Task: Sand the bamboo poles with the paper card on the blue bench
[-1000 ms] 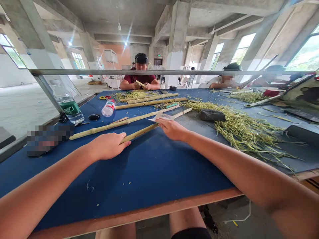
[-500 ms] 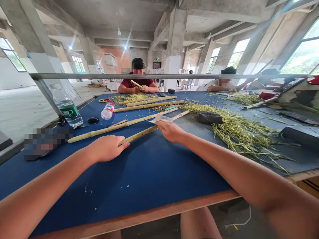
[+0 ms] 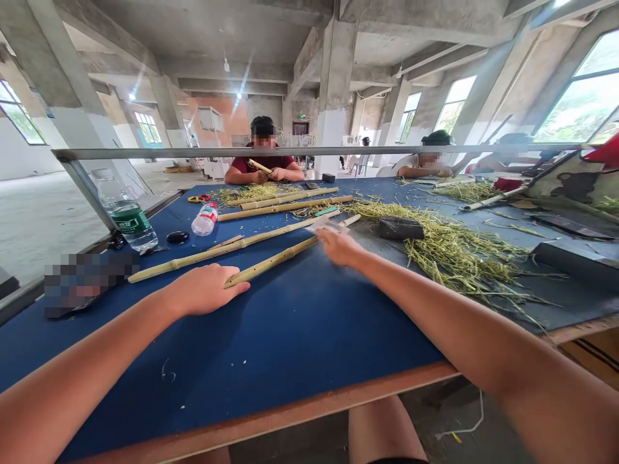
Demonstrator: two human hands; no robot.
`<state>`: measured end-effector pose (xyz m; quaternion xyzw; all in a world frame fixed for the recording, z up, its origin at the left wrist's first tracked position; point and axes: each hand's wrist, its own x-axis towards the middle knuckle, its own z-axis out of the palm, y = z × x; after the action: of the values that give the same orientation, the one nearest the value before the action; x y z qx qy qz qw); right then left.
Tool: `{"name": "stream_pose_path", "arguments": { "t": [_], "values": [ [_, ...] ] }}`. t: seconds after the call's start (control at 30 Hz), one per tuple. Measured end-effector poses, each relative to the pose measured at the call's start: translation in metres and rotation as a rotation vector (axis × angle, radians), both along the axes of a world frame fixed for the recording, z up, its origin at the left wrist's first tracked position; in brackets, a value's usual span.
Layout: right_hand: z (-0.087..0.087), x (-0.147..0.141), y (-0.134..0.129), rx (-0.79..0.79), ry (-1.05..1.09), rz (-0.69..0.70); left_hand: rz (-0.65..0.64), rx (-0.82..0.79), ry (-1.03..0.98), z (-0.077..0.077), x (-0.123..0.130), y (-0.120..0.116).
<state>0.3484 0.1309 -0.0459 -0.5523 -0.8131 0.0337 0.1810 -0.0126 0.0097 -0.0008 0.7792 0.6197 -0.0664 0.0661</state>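
Observation:
My left hand [image 3: 207, 289] is closed around the near end of a bamboo stick [image 3: 278, 260] with small dark holes along it. The stick slants away to the right, just above the blue tabletop [image 3: 271, 341]. Toward its far part, my right hand [image 3: 342, 247] presses a pale sheet, which looks like sandpaper [image 3: 325, 225], around the stick. Motion blurs these fingers and the sheet. A longer bamboo stick [image 3: 193, 260] with holes lies just beyond, roughly parallel.
More bamboo sticks [image 3: 290, 207] lie farther back. Green-yellow shavings [image 3: 454, 251] heap on the right beside a dark block [image 3: 400, 228]. Bottles [image 3: 204, 220], scissors [image 3: 198, 198] and a black pouch [image 3: 89, 283] are on the left. A person [image 3: 264, 169] sits opposite, below a metal bar [image 3: 193, 153].
My right hand has slid the sheet a little farther along the stick, away from my left hand. My left hand keeps its hold. The whole view has shifted slightly.

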Motion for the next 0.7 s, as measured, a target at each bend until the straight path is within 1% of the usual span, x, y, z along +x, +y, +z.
{"name": "stream_pose_path", "arguments": {
  "t": [0.07,0.1,0.13,0.17,0.2,0.3,0.37,0.4,0.43,0.47,0.5,0.6,0.63,0.7],
  "values": [
    [-0.006,-0.025,-0.012,0.001,0.023,0.221,-0.005,0.001,-0.003,-0.001,-0.001,0.001],
    [-0.008,-0.034,-0.015,0.004,0.024,0.287,-0.011,0.005,-0.001,-0.001,-0.001,0.000],
    [-0.009,-0.037,-0.014,0.003,0.019,0.309,-0.017,0.008,0.005,0.000,0.000,0.000],
    [-0.008,-0.036,-0.010,-0.003,0.008,0.282,-0.022,0.010,0.018,0.000,0.001,-0.001],
    [-0.005,-0.029,-0.004,-0.011,-0.007,0.210,-0.027,0.010,0.035,0.001,0.002,-0.002],
    [0.006,0.009,0.018,-0.024,-0.023,-0.151,-0.050,0.001,0.050,0.006,0.004,-0.006],
    [0.011,0.030,0.026,-0.016,-0.019,-0.255,-0.060,-0.019,0.020,0.009,0.002,-0.007],
    [0.012,0.034,0.025,-0.012,-0.017,-0.272,-0.058,-0.032,0.000,0.010,0.000,-0.007],
    [0.012,0.034,0.023,-0.008,-0.017,-0.255,-0.053,-0.048,-0.022,0.011,-0.002,-0.007],
    [0.011,0.030,0.018,-0.005,-0.017,-0.211,-0.045,-0.062,-0.040,0.012,-0.005,-0.006],
    [0.009,0.022,0.012,-0.001,-0.014,-0.141,-0.035,-0.074,-0.054,0.012,-0.006,-0.006],
    [0.002,-0.011,-0.009,0.005,0.012,0.137,-0.007,-0.079,-0.066,0.009,-0.006,-0.005],
    [0.000,-0.019,-0.014,0.003,0.022,0.208,0.001,-0.071,-0.057,0.007,-0.004,-0.005],
    [-0.002,-0.028,-0.017,-0.003,0.035,0.287,0.020,-0.036,-0.036,0.005,0.000,-0.006]
  ]
}}
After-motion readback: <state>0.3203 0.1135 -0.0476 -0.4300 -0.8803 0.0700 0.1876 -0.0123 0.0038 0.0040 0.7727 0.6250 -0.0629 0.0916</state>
